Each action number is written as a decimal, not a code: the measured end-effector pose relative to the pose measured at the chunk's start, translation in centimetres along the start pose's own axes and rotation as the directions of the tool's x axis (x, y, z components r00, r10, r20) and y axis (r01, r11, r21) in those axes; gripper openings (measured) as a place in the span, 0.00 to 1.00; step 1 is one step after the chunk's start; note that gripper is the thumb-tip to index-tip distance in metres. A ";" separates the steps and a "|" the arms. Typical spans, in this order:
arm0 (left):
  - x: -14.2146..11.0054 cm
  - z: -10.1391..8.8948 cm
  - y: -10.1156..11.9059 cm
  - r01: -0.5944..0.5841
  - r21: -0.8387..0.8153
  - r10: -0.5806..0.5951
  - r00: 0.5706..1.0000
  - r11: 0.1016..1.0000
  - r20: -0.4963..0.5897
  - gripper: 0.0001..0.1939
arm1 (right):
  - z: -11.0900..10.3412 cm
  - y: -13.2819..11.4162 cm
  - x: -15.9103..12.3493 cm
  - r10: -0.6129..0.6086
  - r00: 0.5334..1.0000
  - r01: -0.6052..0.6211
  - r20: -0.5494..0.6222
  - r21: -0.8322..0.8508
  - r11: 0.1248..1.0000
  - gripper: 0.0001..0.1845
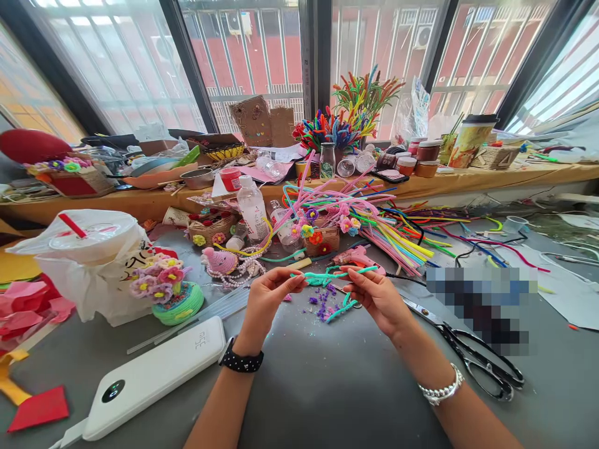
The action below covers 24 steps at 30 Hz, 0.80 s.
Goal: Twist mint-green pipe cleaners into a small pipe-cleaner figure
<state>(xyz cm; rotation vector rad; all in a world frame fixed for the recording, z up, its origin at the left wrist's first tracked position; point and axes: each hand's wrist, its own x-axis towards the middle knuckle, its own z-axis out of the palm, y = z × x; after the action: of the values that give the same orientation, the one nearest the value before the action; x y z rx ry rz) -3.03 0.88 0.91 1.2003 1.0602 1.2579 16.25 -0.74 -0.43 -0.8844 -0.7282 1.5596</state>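
Observation:
Between my two hands a turquoise pipe cleaner (319, 278) is stretched level, bent into loops in its middle. My left hand (272, 293) pinches its left end between thumb and fingers. At the other side my right hand (374, 298) pinches it too, and a straight tail sticks out past the fingers. Below, a bent turquoise pipe cleaner piece (340, 310) dangles or lies near the table; I cannot tell whether it joins the held one. Purple fuzzy scraps (322, 303) are scattered on the grey table beneath. Just behind the right hand lies a pink glue gun (358, 257).
Large black-handled scissors (468, 355) lie to the right. A white power bank (156, 377) and a potted pipe-cleaner flower (178, 302) are at left, beside a bagged drink cup (93, 249). Behind stand a plastic bottle (253, 212) and a heap of coloured pipe cleaners (397, 237).

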 end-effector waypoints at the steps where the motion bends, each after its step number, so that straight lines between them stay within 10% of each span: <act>1: 0.0 -0.2 0.1 -0.001 0.024 0.001 1.000 1.000 0.022 0.10 | 0.0 -0.1 0.0 -0.007 1.000 0.007 0.005 -0.011 1.000 0.12; 13: -0.6 -1.4 2.0 -0.087 0.284 -0.028 0.926 0.955 0.377 0.08 | -0.4 -1.3 -0.5 -0.122 0.992 0.125 0.032 -0.172 0.977 0.10; 24: -0.3 -0.4 0.9 -0.389 0.599 0.299 0.921 0.700 0.250 0.11 | 0.2 0.0 -0.2 -0.345 0.930 0.332 -0.128 -0.109 0.937 0.08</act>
<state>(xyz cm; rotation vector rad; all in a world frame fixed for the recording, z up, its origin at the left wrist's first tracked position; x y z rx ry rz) -3.56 0.54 1.73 2.0693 1.2479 1.0861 16.08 -0.91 -0.29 -0.8730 -0.8001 1.1525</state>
